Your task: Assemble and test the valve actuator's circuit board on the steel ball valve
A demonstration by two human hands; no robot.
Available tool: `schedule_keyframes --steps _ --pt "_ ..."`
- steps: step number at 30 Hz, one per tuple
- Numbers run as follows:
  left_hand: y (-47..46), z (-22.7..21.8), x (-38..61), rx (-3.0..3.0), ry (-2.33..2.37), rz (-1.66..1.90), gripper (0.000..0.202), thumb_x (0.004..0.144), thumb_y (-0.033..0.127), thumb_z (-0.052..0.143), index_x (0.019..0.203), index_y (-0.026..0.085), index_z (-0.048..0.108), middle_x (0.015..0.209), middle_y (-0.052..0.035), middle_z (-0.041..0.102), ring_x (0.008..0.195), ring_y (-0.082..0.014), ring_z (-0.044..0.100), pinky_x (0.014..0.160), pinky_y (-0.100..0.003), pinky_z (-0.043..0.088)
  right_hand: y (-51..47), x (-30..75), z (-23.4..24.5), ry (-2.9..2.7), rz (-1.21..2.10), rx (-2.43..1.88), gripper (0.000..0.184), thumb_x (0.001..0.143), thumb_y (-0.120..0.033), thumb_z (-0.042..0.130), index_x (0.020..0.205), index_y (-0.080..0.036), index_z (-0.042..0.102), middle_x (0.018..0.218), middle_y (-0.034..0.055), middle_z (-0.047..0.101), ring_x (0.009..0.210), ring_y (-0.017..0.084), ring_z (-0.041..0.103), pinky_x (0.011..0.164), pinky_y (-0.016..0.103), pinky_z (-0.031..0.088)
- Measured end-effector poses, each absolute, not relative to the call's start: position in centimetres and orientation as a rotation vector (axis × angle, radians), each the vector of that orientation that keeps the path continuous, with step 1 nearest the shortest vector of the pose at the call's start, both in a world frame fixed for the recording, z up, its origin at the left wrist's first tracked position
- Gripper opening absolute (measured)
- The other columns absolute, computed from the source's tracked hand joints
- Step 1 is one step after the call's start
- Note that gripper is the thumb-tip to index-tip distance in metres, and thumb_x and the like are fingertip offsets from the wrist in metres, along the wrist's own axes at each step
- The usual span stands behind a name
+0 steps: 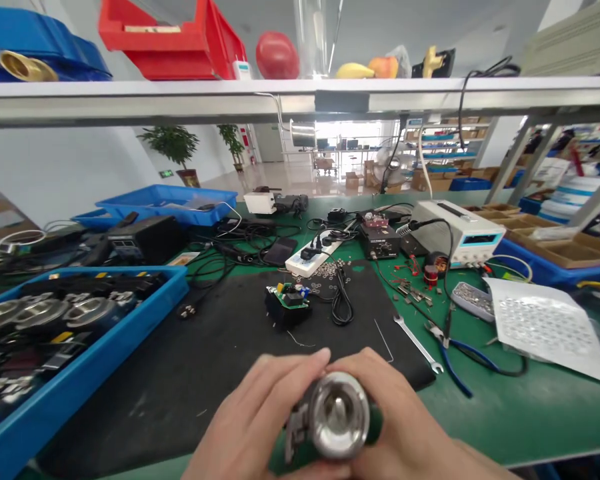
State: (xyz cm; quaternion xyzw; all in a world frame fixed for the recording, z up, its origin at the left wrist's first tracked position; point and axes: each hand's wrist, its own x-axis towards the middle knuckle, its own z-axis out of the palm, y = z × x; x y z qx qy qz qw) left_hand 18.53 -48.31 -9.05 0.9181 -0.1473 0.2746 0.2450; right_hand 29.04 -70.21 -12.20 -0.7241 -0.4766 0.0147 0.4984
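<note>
Both my hands hold a round silver metal lamp head with a shiny reflector facing me, low at the front of the bench. My left hand wraps its left side, fingers curled over the top. My right hand grips its right side. Beyond them, on the black mat, stands a small green circuit board on a black block with a coiled black cable beside it.
A blue tray of metal lamp parts sits at the left. To the right lie a spanner, blue-handled pliers and a white sheet. A power strip, soldering station and power supply stand behind. A shelf runs overhead.
</note>
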Motion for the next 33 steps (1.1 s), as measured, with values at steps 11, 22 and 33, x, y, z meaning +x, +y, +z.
schedule_keyframes --steps 11,22,33 --pt "-48.4 -12.7 29.4 1.973 -0.221 0.533 0.032 0.084 0.037 0.085 0.109 0.026 0.067 0.094 0.0014 0.066 0.080 -0.0143 0.063 0.072 -0.023 0.050 -66.8 36.5 -15.6 -0.505 0.741 -1.192 0.073 0.056 -0.024 0.100 0.116 -0.022 0.058 0.101 0.0005 0.074 0.088 0.021 0.069 0.079 0.030 0.053" --pt "-46.8 -13.7 31.7 2.019 -0.261 0.432 0.049 0.052 0.012 0.092 0.096 0.023 0.072 0.079 0.0049 0.069 0.067 -0.0123 0.062 0.062 -0.022 0.046 -68.9 39.2 -17.7 -1.105 0.221 -2.014 0.064 0.064 -0.025 0.097 0.118 -0.024 0.062 0.103 0.0048 0.068 0.092 0.027 0.068 0.077 0.032 0.056" --pt "-47.3 -16.9 30.7 1.923 0.060 0.007 0.068 0.079 0.029 0.080 0.137 0.028 0.046 0.119 -0.0006 0.071 0.106 -0.0204 0.069 0.091 -0.029 0.056 -68.4 38.6 -17.8 -1.140 -0.030 -2.167 0.050 0.070 -0.044 0.094 0.105 -0.019 0.068 0.090 0.0049 0.067 0.079 0.025 0.064 0.065 0.034 0.053"
